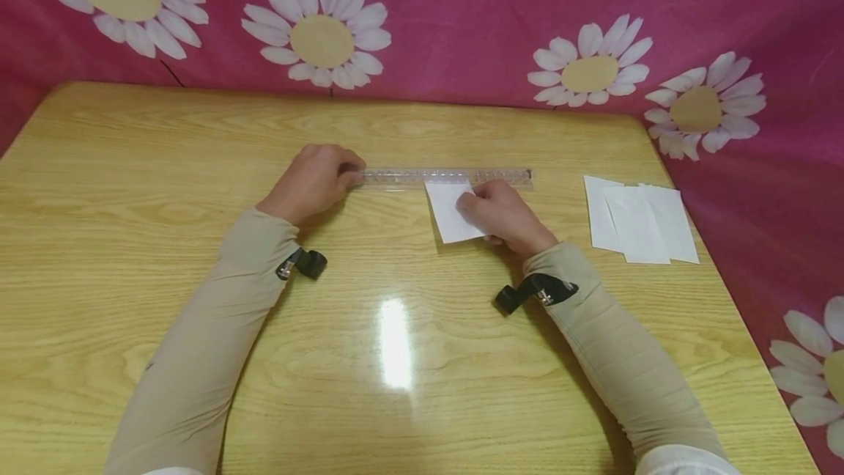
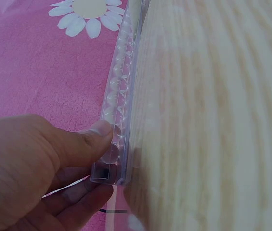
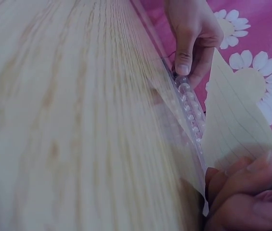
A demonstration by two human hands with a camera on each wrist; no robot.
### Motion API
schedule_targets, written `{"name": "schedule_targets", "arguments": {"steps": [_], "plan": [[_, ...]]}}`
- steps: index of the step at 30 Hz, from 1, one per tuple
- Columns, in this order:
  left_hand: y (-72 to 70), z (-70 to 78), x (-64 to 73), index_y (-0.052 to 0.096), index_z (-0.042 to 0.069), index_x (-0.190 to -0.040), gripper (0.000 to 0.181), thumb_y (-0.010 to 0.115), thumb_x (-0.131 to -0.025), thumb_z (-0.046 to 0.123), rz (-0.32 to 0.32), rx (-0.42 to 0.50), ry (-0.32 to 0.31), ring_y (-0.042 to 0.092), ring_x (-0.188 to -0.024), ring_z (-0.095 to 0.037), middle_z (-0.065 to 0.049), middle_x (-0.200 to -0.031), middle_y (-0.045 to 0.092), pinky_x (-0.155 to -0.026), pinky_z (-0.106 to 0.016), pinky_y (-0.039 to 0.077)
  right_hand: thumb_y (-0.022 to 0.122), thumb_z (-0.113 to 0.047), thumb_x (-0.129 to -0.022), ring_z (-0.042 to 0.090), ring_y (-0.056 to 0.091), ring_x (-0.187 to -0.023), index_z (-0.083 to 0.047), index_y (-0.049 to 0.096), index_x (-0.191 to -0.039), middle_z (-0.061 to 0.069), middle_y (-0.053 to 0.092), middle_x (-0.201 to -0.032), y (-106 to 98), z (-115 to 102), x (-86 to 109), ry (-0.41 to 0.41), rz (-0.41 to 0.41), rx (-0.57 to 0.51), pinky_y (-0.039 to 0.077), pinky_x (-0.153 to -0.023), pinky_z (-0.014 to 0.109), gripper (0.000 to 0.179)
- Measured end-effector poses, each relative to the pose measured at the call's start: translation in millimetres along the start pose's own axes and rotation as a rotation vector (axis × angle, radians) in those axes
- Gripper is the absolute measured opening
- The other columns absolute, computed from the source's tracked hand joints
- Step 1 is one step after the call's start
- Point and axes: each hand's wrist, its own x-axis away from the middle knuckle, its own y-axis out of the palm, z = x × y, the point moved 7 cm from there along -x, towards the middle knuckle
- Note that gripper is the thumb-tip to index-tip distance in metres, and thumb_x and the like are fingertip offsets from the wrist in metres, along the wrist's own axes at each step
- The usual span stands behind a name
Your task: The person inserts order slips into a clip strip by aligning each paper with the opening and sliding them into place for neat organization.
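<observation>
A long, clear plastic strip (image 1: pixel 409 175) with a row of round bumps or beads lies across the table's far half. Its left end is pinched between the thumb and fingers of my left hand (image 1: pixel 315 180), seen closer in the left wrist view, where the thumb (image 2: pixel 97 137) presses the near face. My right hand (image 1: pixel 508 217) holds a small white sheet of paper (image 1: pixel 448 218) by its right side, thumb on top. The paper's far edge meets the strip's near edge. In the right wrist view faint lines show on the paper (image 3: pixel 232 115).
Several white paper pieces (image 1: pixel 636 222) lie overlapping at the table's right edge. A pink cloth with daisies (image 1: pixel 455 20) hangs behind and beside the wooden table (image 1: pixel 165 138). Each sleeve carries a black wrist mount.
</observation>
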Motion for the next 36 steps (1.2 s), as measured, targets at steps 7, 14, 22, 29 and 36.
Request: {"name": "schedule_targets", "arguments": {"steps": [7, 14, 22, 29, 36], "plan": [[0.0, 0.0, 0.0, 0.073, 0.002, -0.126, 0.028, 0.066, -0.101, 0.013, 0.0, -0.001, 0.002, 0.065, -0.122, -0.033, -0.018, -0.129, 0.073, -0.11, -0.048, 0.05, 0.052, -0.026, -0.095, 0.011, 0.036, -0.044, -0.006, 0.064, -0.085, -0.006, 0.042, -0.056, 0.3, 0.0, -0.9, -0.001, 0.0, -0.003, 0.032, -0.04, 0.026, 0.025], [-0.2, 0.8, -0.3, 0.072, 0.002, -0.126, 0.029, 0.066, -0.101, 0.013, -0.004, -0.002, 0.004, 0.065, -0.124, -0.033, -0.019, -0.13, 0.072, -0.111, -0.049, 0.05, 0.052, -0.025, -0.095, 0.011, 0.036, -0.044, -0.009, 0.058, -0.078, -0.007, 0.041, -0.055, 1.1, -0.6, -1.1, -0.006, -0.001, 0.002, 0.032, -0.04, 0.027, 0.024], [-0.9, 0.8, 0.1, 0.073, 0.002, -0.125, 0.028, 0.066, -0.101, 0.014, 0.002, -0.007, 0.011, 0.066, -0.124, -0.033, -0.018, -0.128, 0.073, -0.111, -0.048, 0.05, 0.052, -0.024, -0.094, 0.011, 0.036, -0.044, -0.007, 0.064, -0.085, -0.006, 0.043, -0.056, 1.9, -1.2, -1.1, -0.002, -0.001, -0.011, 0.031, -0.04, 0.026, 0.023], [-1.3, 1.1, 0.7, 0.073, 0.002, -0.126, 0.028, 0.067, -0.101, 0.014, 0.003, -0.001, 0.007, 0.066, -0.124, -0.033, -0.018, -0.129, 0.073, -0.11, -0.048, 0.051, 0.052, -0.025, -0.095, 0.011, 0.036, -0.044, -0.006, 0.066, -0.089, -0.006, 0.045, -0.057, 1.7, -2.7, -0.3, -0.013, 0.004, -0.009, 0.032, -0.039, 0.026, 0.024], [-0.8, 1.0, 0.3, 0.073, 0.002, -0.126, 0.028, 0.066, -0.101, 0.014, -0.002, -0.003, 0.007, 0.066, -0.123, -0.033, -0.018, -0.128, 0.073, -0.11, -0.048, 0.051, 0.052, -0.025, -0.095, 0.011, 0.036, -0.044, -0.005, 0.07, -0.097, -0.005, 0.047, -0.059, 2.4, -4.2, 0.2, -0.004, 0.013, -0.022, 0.031, -0.039, 0.025, 0.027]]}}
